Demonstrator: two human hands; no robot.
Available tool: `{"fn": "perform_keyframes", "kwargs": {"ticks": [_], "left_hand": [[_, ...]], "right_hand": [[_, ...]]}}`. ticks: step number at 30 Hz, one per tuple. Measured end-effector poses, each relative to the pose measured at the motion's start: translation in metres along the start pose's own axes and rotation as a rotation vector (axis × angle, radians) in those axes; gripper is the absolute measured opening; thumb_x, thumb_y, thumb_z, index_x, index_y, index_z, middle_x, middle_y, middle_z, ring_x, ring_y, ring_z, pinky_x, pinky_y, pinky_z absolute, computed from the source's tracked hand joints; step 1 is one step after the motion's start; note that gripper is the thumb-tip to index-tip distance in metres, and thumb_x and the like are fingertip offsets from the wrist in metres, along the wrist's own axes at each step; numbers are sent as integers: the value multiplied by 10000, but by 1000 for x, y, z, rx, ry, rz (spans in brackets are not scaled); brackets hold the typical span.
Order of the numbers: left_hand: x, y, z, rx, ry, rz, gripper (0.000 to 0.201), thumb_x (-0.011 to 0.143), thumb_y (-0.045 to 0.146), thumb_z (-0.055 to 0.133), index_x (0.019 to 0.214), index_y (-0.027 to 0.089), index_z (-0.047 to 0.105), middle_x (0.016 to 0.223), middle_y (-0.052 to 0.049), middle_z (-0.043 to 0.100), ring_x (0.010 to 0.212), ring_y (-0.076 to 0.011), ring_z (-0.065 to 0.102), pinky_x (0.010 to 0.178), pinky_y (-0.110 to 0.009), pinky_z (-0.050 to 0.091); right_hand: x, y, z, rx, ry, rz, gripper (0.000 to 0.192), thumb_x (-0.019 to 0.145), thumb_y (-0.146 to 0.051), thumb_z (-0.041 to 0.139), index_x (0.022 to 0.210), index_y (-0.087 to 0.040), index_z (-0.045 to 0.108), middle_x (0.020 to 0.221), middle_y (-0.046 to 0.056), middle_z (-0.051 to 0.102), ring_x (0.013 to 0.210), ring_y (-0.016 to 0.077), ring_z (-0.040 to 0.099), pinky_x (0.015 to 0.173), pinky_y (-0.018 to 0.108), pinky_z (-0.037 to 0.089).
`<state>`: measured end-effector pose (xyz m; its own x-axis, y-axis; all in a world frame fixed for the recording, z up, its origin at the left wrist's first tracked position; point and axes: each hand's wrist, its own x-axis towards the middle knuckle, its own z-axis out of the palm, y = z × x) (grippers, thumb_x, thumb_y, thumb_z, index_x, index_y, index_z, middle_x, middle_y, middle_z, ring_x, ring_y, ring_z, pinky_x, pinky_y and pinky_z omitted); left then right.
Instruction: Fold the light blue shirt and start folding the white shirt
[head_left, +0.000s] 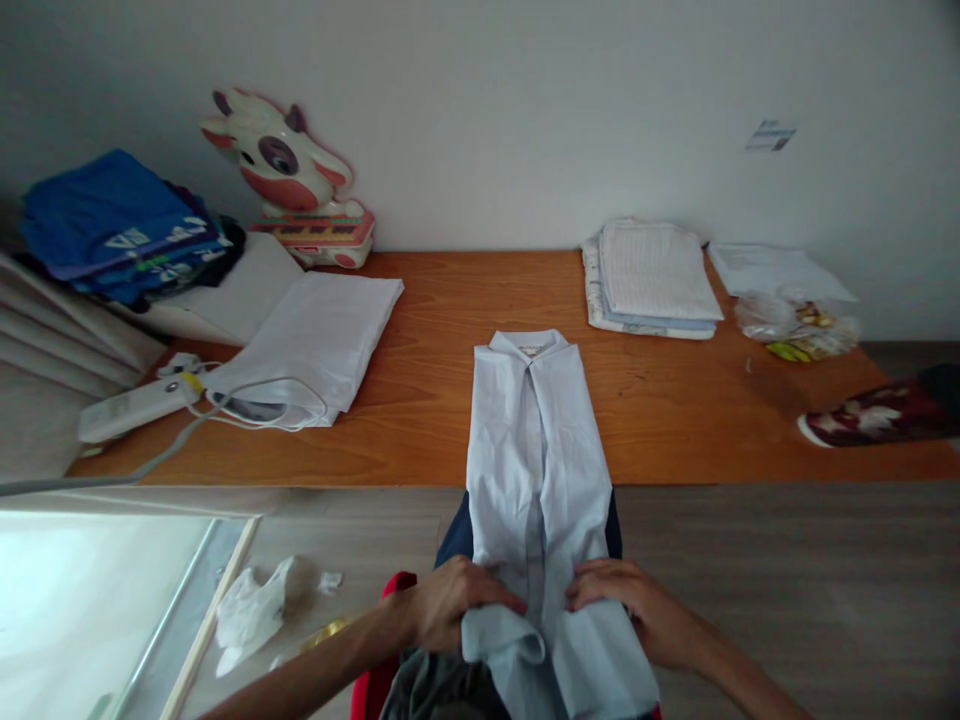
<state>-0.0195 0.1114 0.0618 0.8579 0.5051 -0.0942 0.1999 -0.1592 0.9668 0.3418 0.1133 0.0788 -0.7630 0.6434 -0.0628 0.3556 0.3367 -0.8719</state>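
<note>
A pale blue collared shirt (536, 440) lies folded into a long strip, collar on the wooden table (450, 400) and its lower part hanging over the near edge onto my lap. My left hand (450, 600) pinches the shirt's lower left edge, where the cloth bunches up. My right hand (630, 595) grips the lower right edge beside it. Both hands sit below the table edge, close together.
A white folded cloth (315, 335) lies at left beside a remote control (131, 408) and cable. Blue clothes (120, 225) and a cow-shaped toy (289, 170) sit at back left. Folded shirts (652, 275), papers and a plastic bag (799, 325) are at right.
</note>
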Motion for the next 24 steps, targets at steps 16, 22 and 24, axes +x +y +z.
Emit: {"fn": "perform_keyframes", "kwargs": {"ticks": [16,22,24], "left_hand": [[150,-20,-243,-843,769,-250,481,797,370,928,1189,138,775,1216,-164,815,1098,-326,766,1054,-471,590],[145,-35,-242,-751,900,-108,581,759,334,954,1264,154,729,1259,-170,793,1181,-348,745,1092,-508,569],[135,-30,-236,-735,1001,-82,661,807,349,920,1389,178,655,1312,-159,771,1169,-310,749,1059,-469,586]], "right_hand": [[211,65,-160,736,605,398,805,682,-359,958,1409,-290,620,1327,71,781,1186,340,741,1113,576,576],[211,78,-159,576,649,279,935,730,-317,908,1566,-313,490,1444,68,717,1321,336,676,1212,585,487],[204,72,-158,564,668,275,954,772,-366,901,1607,-326,442,1509,76,678,1383,330,641,1242,566,464]]}}
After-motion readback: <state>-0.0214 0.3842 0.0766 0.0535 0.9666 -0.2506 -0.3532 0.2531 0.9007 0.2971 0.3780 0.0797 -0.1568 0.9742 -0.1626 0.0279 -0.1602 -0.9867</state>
